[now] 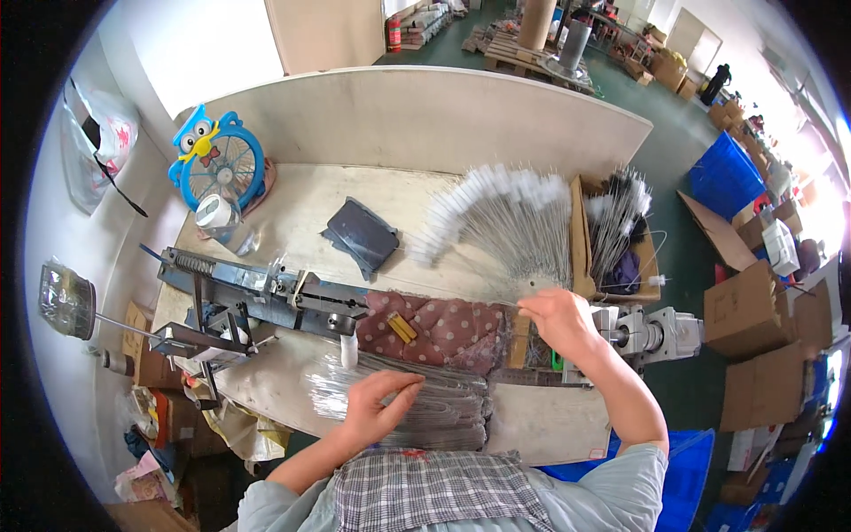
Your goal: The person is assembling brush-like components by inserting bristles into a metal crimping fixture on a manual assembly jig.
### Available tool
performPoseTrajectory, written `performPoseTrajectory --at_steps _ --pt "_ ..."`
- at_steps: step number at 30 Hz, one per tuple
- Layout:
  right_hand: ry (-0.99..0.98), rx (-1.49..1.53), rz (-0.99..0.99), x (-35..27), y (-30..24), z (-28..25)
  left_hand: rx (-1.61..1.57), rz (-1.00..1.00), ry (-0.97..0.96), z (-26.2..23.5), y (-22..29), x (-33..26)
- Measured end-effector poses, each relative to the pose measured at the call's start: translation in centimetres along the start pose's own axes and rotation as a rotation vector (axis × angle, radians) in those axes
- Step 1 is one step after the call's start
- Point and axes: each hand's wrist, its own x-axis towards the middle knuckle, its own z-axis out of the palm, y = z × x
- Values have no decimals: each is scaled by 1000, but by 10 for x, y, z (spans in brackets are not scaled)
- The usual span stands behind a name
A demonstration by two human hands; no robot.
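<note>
My right hand (560,324) is raised over the right side of the table, thumb and fingertips pinched together. Its fingertips are close to the gathered stem ends of a fanned pile of white-bristled wire brushes (514,217); whatever thin thing they hold is too fine to make out. Lower and to the left, my left hand (381,403) hovers above a bundle of long thin metal wires (443,412). Its thumb and forefinger are pressed together, and I cannot see what is between them. A dotted maroon cloth pad (461,330) lies between the wires and the brushes.
A long metal fixture (266,293) runs along the left, and a motor-like machine (660,334) stands at right. Behind are a blue cartoon fan (222,168), a dark pouch (362,235) and a cardboard box (581,239) of brushes. A yellow block (402,327) rests on the pad.
</note>
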Motion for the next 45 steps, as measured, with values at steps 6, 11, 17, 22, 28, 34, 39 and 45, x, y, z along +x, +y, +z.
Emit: performPoseTrajectory --at_steps 6,11,17,22,28,34,39,45 --pt "-282 113 -3 8 -6 -24 -980 -918 103 7 -49 0" --pt "-171 116 -131 30 -40 -23 -1658 -1155 378 -18 -71 8" --pt "-5 283 -419 73 -92 52 -1734 -905 489 -57 -53 15" --pt "11 212 -281 91 -124 87 -1538 -818 530 -66 -37 12" --pt "-19 188 -242 93 -132 86 -1014 -771 664 -36 -8 38" --pt "-59 85 -222 94 -139 78 80 -685 119 -28 -57 27" --pt "32 89 -331 79 -129 72 -161 -611 123 -17 -64 28" --pt "241 145 -393 35 -121 62 -1161 -569 311 14 -60 26"
